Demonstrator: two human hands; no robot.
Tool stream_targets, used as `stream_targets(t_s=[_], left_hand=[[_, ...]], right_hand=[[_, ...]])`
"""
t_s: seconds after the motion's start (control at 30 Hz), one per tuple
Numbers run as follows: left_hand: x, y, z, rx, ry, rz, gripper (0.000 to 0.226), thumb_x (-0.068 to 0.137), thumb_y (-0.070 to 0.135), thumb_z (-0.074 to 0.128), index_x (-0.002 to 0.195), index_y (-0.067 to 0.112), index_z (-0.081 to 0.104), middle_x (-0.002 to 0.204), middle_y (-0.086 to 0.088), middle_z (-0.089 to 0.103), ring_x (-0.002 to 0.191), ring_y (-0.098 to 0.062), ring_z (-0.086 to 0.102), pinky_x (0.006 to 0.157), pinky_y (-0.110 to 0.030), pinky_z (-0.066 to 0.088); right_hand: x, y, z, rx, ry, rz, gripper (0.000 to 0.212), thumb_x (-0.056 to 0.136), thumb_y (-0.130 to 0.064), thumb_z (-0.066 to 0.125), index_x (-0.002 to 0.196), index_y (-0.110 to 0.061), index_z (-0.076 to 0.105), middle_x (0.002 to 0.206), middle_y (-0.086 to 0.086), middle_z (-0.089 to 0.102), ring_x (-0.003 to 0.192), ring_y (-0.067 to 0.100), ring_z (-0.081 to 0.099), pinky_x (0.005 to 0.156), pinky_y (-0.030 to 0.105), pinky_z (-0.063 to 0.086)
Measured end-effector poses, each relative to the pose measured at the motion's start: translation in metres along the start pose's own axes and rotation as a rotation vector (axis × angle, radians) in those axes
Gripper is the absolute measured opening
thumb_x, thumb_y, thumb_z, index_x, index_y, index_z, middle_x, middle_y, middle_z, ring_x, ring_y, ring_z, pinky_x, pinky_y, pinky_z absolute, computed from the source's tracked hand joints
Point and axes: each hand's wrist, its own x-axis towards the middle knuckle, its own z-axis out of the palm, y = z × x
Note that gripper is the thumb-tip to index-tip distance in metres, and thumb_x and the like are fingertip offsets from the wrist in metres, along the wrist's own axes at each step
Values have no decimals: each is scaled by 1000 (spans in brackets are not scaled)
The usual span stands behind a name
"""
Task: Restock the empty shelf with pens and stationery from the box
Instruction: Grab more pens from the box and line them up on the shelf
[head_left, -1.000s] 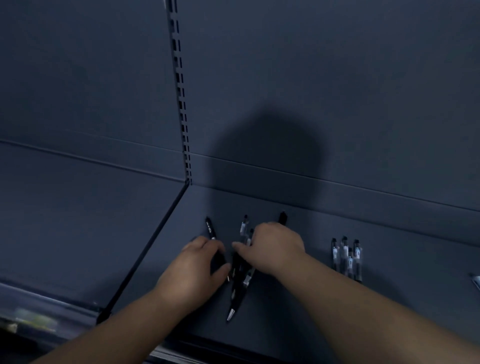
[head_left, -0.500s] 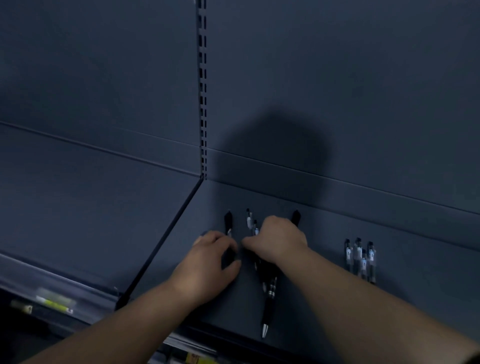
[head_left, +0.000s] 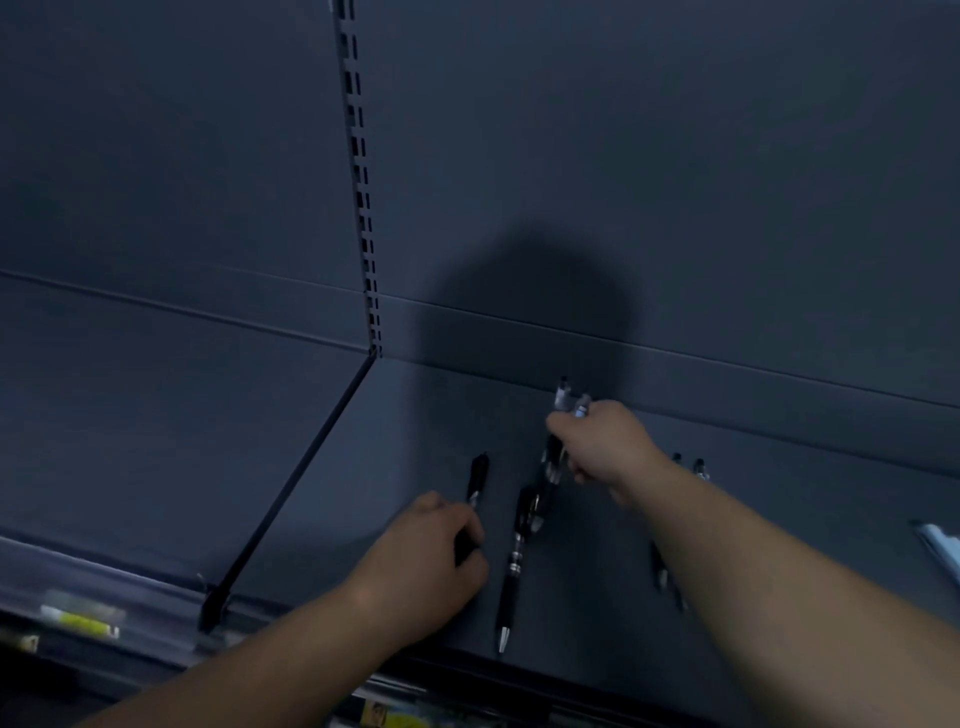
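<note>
On the dark grey shelf (head_left: 363, 467) my left hand (head_left: 431, 561) has its fingers curled round a black pen (head_left: 477, 475) that points toward the back wall. To the right, my right hand (head_left: 605, 449) grips a small bunch of pens (head_left: 563, 410), their clear tops sticking out above my fingers and their lower ends raised off the shelf. Between my hands a black click pen (head_left: 511, 577) lies on the shelf with its silver tip toward the front edge. More pens (head_left: 698, 467) lie behind my right forearm, mostly hidden. No box is in view.
A slotted upright (head_left: 358, 171) and a black divider (head_left: 291, 493) bound the shelf bay on the left. A price strip with a yellow label (head_left: 78, 621) runs along the front edge. A pale object (head_left: 940, 545) lies at the far right.
My right hand has lifted a bunch of pens away and moved right and back, leaving one black pen lying between my hands. My left hand has stayed on the left pen.
</note>
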Motion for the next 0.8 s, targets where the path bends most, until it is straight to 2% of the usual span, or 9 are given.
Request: stream_targets(t_s=[0.07, 0.13, 0.23, 0.37, 0.43, 0.5, 0.6, 0.73, 0.8], left_hand=[[-2, 6, 6, 2, -22, 8, 20, 82, 52, 60, 91, 35, 55, 98, 15, 43, 81, 2, 47, 61, -5, 32], [0, 10, 10, 37, -47, 19, 27, 77, 56, 63, 88, 34, 52, 96, 16, 40, 80, 2, 48, 59, -6, 31], [9, 14, 13, 80, -15, 7, 22, 76, 47, 64, 84, 31, 51, 95, 10, 40, 80, -8, 55, 68, -16, 37], [31, 15, 11, 98, 21, -34, 19, 78, 39, 65, 83, 30, 49, 97, 6, 40, 78, -13, 56, 71, -19, 42], [46, 15, 10, 98, 38, -37, 18, 79, 37, 66, 85, 28, 51, 99, 3, 42, 79, -15, 57, 73, -22, 45], [61, 17, 9, 87, 60, -20, 17, 81, 35, 66, 89, 24, 56, 100, 1, 44, 81, -16, 57, 75, -24, 47], [80, 23, 15, 74, 89, 30, 18, 85, 34, 65, 96, 21, 62, 98, 1, 46, 82, -15, 56, 73, -21, 41], [90, 29, 26, 54, 132, 73, 16, 89, 37, 60, 91, 22, 65, 94, 3, 50, 83, -14, 57, 73, -20, 40], [91, 29, 29, 51, 141, 76, 19, 89, 41, 60, 86, 23, 65, 90, 4, 52, 81, -12, 56, 74, -23, 43]], right_hand=[[-4, 10, -15, -27, 6, 23, 25, 86, -21, 57, 66, -10, 48, 49, 5, 52, 41, 17, 47, 46, 26, 41], [-8, 20, -28, -2, 6, 53, 22, 86, -22, 58, 70, -8, 51, 45, 3, 51, 36, 14, 45, 43, 23, 40], [-13, 36, -44, 44, 16, 98, 18, 85, -21, 60, 74, -9, 51, 42, 1, 47, 31, 12, 41, 37, 18, 34], [-21, 50, -59, 108, 8, 169, 12, 86, -17, 59, 79, -10, 51, 51, 4, 45, 35, 12, 40, 38, 17, 36], [-25, 55, -62, 101, -14, 177, 16, 86, -14, 60, 75, -11, 49, 51, 3, 44, 30, 10, 39, 36, 15, 34], [-26, 60, -64, 19, -24, 167, 19, 85, -16, 63, 72, -12, 51, 52, 3, 49, 27, 6, 41, 35, 14, 36], [-25, 67, -69, -85, 40, 103, 18, 82, -24, 70, 82, -12, 57, 58, 1, 57, 36, 6, 52, 36, 17, 41], [-23, 78, -85, -127, 156, -16, 24, 80, -25, 74, 73, -24, 50, 54, -7, 60, 38, 8, 59, 38, 20, 48], [-21, 85, -89, -139, 153, -6, 25, 83, -25, 72, 76, -26, 48, 59, -4, 62, 37, 5, 58, 39, 21, 49]])
